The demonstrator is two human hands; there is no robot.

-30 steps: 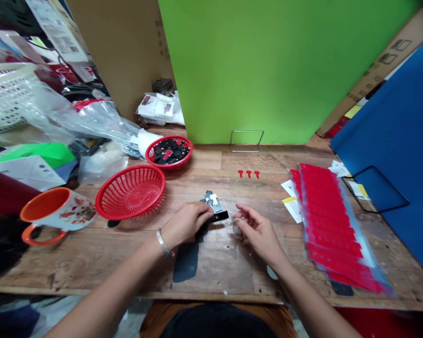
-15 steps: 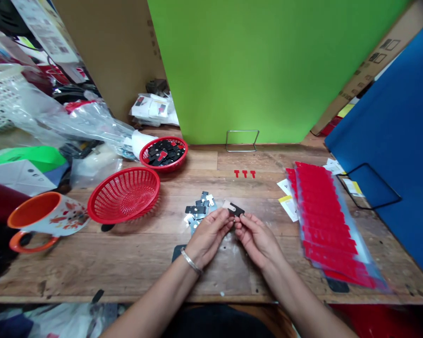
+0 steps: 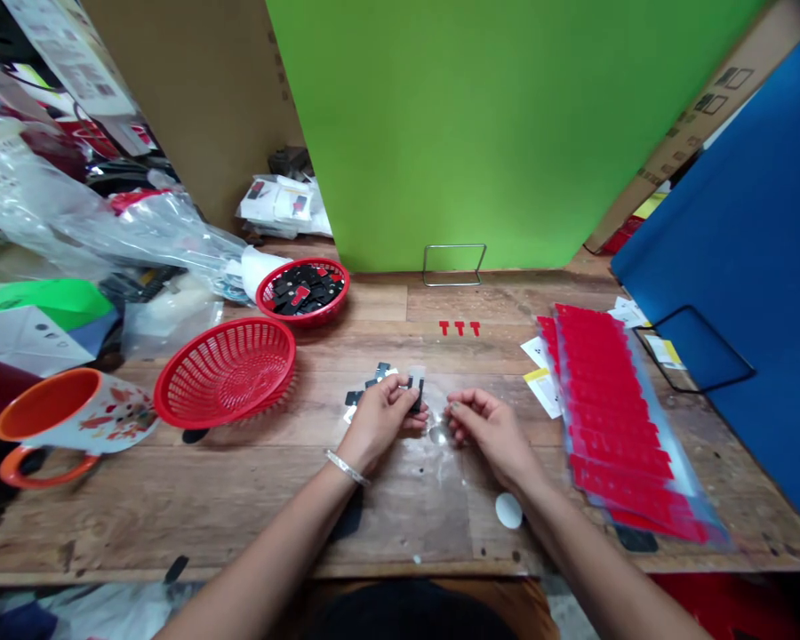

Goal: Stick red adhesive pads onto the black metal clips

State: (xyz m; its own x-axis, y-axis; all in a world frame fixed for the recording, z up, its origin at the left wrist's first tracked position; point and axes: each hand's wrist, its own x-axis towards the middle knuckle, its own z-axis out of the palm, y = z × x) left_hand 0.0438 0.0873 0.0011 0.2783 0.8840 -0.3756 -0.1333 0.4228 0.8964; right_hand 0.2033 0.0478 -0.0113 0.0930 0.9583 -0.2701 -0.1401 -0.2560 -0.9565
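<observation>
Between the thumb and fingers of my left hand [image 3: 385, 416] is a small flat black piece [image 3: 416, 396] with a pale translucent end, held upright. A loose pile of similar black and whitish pieces [image 3: 355, 397] lies just left of and partly under that hand. My right hand [image 3: 484, 425] is a little to the right, apart from the piece. Its thumb and fingertips are pinched together; whatever is between them, if anything, is too small to make out. Beyond the hands lie three small red T-shaped pieces [image 3: 460, 328] in a row.
A red basket of black pieces [image 3: 337, 308], another red basket [image 3: 173, 397] and an orange-and-white mug [image 3: 116, 418] stand left. Red strips in clear plastic [image 3: 613, 400] lie right, beside a black wire stand [image 3: 713, 388]. Near my right wrist is a white disc [image 3: 508, 510].
My right hand has let go of the black piece and moved slightly right. The left hand has shifted left and turned the piece upright. The view has moved a little.
</observation>
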